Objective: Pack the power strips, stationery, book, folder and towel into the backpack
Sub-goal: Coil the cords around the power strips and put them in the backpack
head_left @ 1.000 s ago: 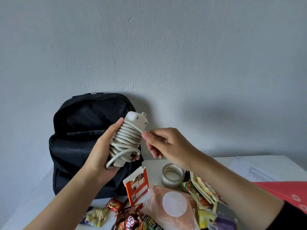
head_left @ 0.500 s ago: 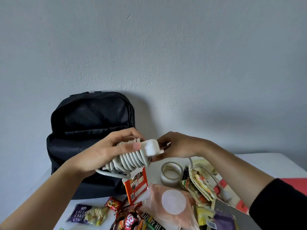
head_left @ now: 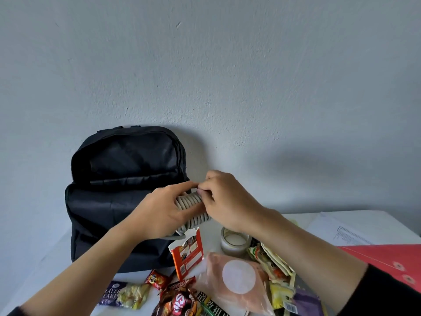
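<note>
In front of the backpack point(head_left: 123, 197), above the table point(head_left: 293, 218): a cord-wrapped power strip point(head_left: 192, 202) held in both hands.
Head view: the left hand point(head_left: 159, 213) curls its grip round the coils; the right hand point(head_left: 227, 201) pinches one end, seemingly tucking the cord. Next, I judge, it goes into the backpack's top, which looks unzipped.
</note>
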### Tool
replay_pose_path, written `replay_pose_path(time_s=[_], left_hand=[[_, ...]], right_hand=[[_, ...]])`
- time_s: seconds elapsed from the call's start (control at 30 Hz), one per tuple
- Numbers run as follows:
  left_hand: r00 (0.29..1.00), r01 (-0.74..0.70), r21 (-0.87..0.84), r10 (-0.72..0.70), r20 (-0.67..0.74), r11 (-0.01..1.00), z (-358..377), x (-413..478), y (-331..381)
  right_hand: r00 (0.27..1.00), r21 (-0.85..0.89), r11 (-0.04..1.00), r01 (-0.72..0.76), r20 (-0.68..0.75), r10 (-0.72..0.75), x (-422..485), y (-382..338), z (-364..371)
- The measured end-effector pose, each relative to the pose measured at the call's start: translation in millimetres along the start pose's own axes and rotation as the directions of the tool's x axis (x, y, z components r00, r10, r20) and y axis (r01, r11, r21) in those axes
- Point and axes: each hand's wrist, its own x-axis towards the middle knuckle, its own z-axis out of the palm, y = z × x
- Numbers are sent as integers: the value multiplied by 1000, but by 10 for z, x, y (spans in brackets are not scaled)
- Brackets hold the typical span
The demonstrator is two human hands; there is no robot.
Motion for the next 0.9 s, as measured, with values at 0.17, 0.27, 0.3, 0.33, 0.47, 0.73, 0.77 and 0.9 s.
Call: replay_pose_path(time_s=[0.17, 0.27, 0.3, 0.33, 0.47, 0.73, 0.77, 0.9], left_hand=[[992, -2, 55, 9, -125, 998, 25, -40, 6], [977, 57, 2, -56, -205, 998, 8, -25, -61], [969, 80, -86, -98, -225, 993, -1, -22, -85], [960, 93, -199, -141, -243, 975, -9, -20, -95], [931, 61, -590, -259, -257, 805, -25, -33, 24], [959, 91, -899, -282, -37, 428, -100, -75, 233], [963, 90, -904, -270, -29, 419, -110, -75, 236], [972, 93, -922, -236, 1, 377, -129, -90, 256]], right_hand=[[999, 63, 998, -16, -29, 18, -27, 41, -58], [995, 219, 974, -51, -68, 67, -38, 59, -73], [995, 261, 965, -37, -83, 60, -53, 65, -64], [994, 298, 954, -15, -101, 48, -71, 75, -53], [985, 525, 851, 14, -151, 77, -147, 115, -25], [992, 690, 715, -115, 112, 52, -240, 236, -95], [989, 652, 745, -140, 126, 75, -239, 264, -91], [947, 485, 831, -272, 286, 143, -225, 385, -55]])
